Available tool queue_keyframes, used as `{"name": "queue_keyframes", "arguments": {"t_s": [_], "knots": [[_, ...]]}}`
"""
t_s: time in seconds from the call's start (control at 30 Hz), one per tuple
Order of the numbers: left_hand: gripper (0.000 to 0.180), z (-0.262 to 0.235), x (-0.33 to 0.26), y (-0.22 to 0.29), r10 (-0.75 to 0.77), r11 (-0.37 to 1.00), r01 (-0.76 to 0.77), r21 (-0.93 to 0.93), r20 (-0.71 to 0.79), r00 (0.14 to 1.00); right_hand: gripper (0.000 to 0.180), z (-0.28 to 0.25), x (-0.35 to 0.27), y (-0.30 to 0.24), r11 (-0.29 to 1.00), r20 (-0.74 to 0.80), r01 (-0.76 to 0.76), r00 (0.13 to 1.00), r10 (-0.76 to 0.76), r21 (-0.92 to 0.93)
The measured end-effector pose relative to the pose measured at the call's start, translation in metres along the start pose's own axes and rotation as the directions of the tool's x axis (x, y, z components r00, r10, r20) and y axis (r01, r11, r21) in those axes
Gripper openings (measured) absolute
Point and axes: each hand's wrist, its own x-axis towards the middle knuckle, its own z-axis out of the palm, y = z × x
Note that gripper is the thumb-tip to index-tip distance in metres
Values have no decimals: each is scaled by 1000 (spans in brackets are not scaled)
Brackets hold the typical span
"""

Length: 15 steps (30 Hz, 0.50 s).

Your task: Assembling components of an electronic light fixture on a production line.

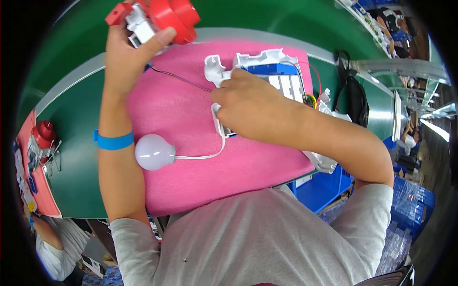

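My left hand (119,62) is raised at the far left of the mat, closed around a red and white plastic assembly (174,20) with a round red cup-like part. Thin dark wires (179,76) run from below it to the fingers of my right hand (253,107). That hand is curled over the left end of an opened white plastic housing (262,58); what its fingertips pinch is hidden. Inside the housing show a blue block (269,69) and white ribs. A white cable (200,157) links the housing side to a round frosted bulb (153,152) beside my left forearm.
Everything lies on a pink mat (238,176) over a green table (74,167). A black bag (354,102) is at the right, above a blue bin (324,188). Further left, a co-worker's arm (47,233) is near another red part (44,133) on a mat.
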Motion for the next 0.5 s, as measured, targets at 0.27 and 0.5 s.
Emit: {"name": "queue_keyframes", "arguments": {"t_s": [0.27, 0.5], "knots": [[87, -18, 1, -11, 118, 992, -124, 40, 127, 985, 8, -13, 26, -6, 988, 166, -94, 980, 114, -121], [92, -16, -7, -10, 32, 999, -32, -5, 158, 987, 8, -17, 33, -15, 987, 313, -47, 945, 94, -157]]}}
